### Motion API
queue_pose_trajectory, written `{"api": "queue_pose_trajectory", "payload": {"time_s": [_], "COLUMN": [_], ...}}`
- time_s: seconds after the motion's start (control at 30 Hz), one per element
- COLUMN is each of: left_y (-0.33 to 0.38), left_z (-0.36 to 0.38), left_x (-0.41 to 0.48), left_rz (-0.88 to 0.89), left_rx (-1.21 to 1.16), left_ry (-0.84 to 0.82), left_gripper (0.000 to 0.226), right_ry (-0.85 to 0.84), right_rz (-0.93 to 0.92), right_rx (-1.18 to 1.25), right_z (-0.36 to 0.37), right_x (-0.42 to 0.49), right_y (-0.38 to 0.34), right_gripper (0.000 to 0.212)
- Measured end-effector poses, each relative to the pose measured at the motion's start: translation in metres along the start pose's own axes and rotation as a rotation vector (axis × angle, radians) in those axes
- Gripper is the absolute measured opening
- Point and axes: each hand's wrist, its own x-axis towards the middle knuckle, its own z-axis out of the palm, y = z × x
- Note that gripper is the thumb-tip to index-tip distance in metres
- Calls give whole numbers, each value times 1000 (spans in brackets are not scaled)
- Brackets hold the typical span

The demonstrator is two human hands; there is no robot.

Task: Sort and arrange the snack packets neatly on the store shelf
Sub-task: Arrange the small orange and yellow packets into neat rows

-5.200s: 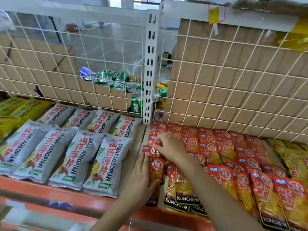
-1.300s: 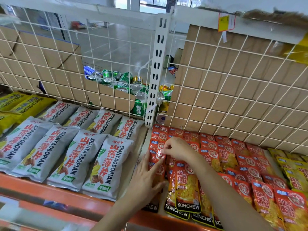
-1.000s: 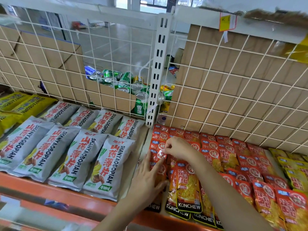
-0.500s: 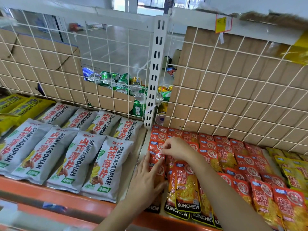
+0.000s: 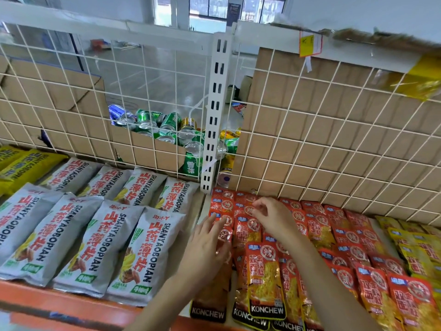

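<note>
Two rows of glossy grey pillow pouches (image 5: 78, 235) fill the left half of the shelf (image 5: 71, 303), reaching its orange front edge. Flat, shiny red foil packets (image 5: 265, 278) overlap from its middle rightward. Your left hand (image 5: 206, 247) rests on them, fingers spread straight. Your right hand (image 5: 272, 218) curls over the rear packets, but I cannot tell whether it grips one.

Grid (image 5: 334, 139) behind packets (image 5: 317, 225); front open
</note>
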Motion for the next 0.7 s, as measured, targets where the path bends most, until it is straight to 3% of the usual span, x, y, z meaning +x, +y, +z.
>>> {"api": "queue_pose_trajectory", "payload": {"time_s": [0.23, 0.47, 0.7], "left_y": [0, -3, -4], "left_z": [-7, 2, 5], "left_x": [39, 61, 59], "left_rz": [41, 101, 111], "left_rx": [117, 282, 324], "left_ry": [-65, -196, -199], "left_gripper": [51, 64, 60], "right_ry": [-78, -66, -65], "right_rz": [-49, -3, 95], "right_rx": [-107, -113, -50], "right_z": [-1, 6, 11], "right_x": [-1, 18, 36], "right_y": [9, 9, 6], "right_gripper": [37, 39, 24]}}
